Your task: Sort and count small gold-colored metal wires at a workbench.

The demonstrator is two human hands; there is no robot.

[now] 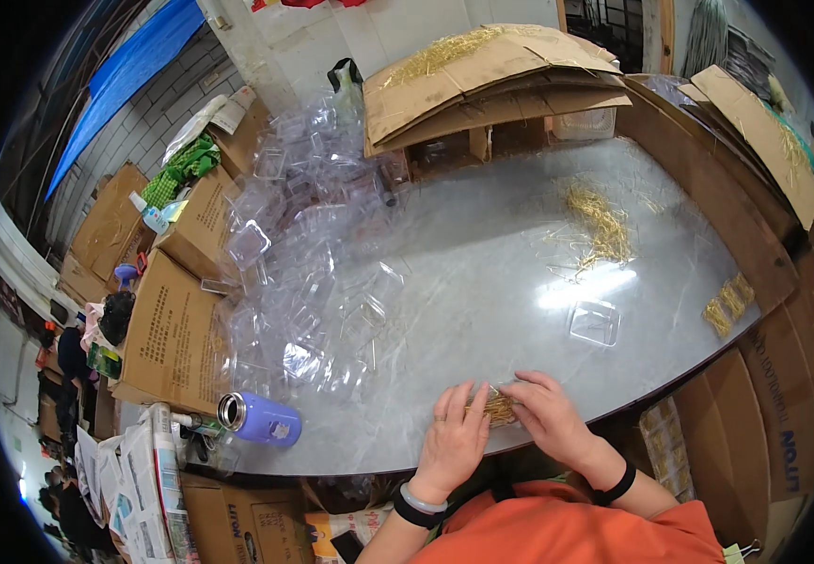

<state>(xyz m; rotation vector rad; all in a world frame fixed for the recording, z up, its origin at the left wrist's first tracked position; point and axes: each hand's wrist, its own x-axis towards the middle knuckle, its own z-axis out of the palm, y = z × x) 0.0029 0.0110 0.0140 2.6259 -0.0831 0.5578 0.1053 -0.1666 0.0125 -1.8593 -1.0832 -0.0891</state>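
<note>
**Both hands close over a small straw-filled box at the near worktop edge**

Head view: the left hand (454,437) and the right hand (550,418) meet at the near edge of the worktop (482,263), fingers curled down over a small clear plastic box (499,407) packed with golden straw-like strands. Both hands press and grip this box from opposite sides; only a narrow strip of it shows between them. Its long axis seems to run left to right, parallel to the near edge, though the hands hide most of it.

The worktop is a smooth, pale grey slab with marble-like veining and a bright glare patch. An empty clear box (595,322) sits open to the right, well apart from the hands. Farther back lies a loose straw pile (600,226). A large heap of clear plastic boxes (303,254), glossy and crumpled-looking, covers the left side. A purple metal bottle (259,418) lies on its side near the left corner, mouth pointing left.

Brown cardboard cartons (176,320) crowd the left edge, and folded cardboard sheets (482,80) stack at the far end. A white tiled wall and blue tarpaulin (129,70) rise behind.
</note>
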